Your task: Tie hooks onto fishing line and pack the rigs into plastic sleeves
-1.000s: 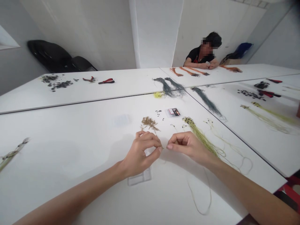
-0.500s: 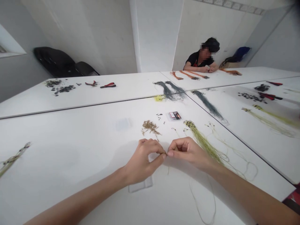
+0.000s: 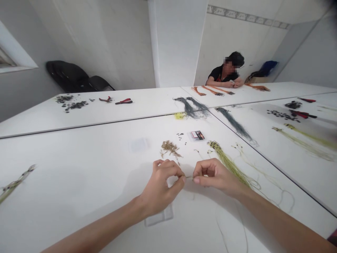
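Note:
My left hand (image 3: 164, 186) and my right hand (image 3: 214, 177) are raised over the white table, fingertips a little apart. Between them spans a small gold-coloured metal clip (image 3: 188, 177), pinched by the left thumb and forefinger. The right thumb and forefinger close at its other end, where a thin cord seems to meet it; the exact joint is too small to tell. A loose pale green cord (image 3: 245, 232) trails below the right wrist. Just beyond the hands lies a heap of similar gold clips (image 3: 170, 148). A bundle of yellow-green cords (image 3: 229, 161) rests beside the right hand.
Past the clips are a small labelled box (image 3: 197, 135), black bits (image 3: 180, 135) and a clear lid (image 3: 139, 144). A clear tray (image 3: 159, 216) lies under my left forearm. Pliers (image 3: 124, 101) and grey cord bundles (image 3: 189, 107) are farther off. Another person (image 3: 226, 75) sits opposite.
My fingertips have drawn apart, the right hand shifting slightly right, so the gold clip now shows between them. The camera view has tilted a little upward.

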The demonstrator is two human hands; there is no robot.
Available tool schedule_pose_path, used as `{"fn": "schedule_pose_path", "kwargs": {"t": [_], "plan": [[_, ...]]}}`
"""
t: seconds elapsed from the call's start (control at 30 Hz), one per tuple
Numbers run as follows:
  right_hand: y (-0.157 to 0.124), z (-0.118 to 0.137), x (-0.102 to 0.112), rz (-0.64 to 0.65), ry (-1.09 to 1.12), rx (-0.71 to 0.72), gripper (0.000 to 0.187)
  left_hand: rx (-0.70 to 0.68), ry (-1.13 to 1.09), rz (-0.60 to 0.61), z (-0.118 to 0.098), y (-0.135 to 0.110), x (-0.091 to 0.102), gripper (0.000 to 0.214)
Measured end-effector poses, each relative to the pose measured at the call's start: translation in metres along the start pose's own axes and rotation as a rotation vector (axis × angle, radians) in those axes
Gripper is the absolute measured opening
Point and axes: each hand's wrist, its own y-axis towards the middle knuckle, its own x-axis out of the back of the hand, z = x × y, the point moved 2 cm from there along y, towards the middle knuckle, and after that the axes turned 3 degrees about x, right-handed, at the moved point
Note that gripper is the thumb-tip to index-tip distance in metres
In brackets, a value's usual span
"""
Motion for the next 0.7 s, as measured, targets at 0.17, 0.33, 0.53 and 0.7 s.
{"fn": "schedule_pose_path", "kwargs": {"t": [0.17, 0.33, 0.53, 0.7], "plan": [[0.004, -0.004, 0.002, -0.09, 0.062, -0.024, 0.016, -0.037, -0.009, 0.028, 0.0, -0.001, -0.001, 0.016], [0.006, -0.005, -0.003, 0.0, 0.203, -0.109, 0.011, 0.041, -0.156, 0.046, -0.001, -0.002, 0.0, 0.017], [0.005, -0.01, -0.009, 0.131, 0.517, -0.218, 0.013, 0.06, -0.486, 0.073, -0.002, -0.002, 0.001, 0.019], [0.005, -0.014, -0.014, 0.193, 0.588, -0.245, 0.012, 0.089, -0.764, 0.14, -0.005, -0.003, 0.0, 0.022]]}}
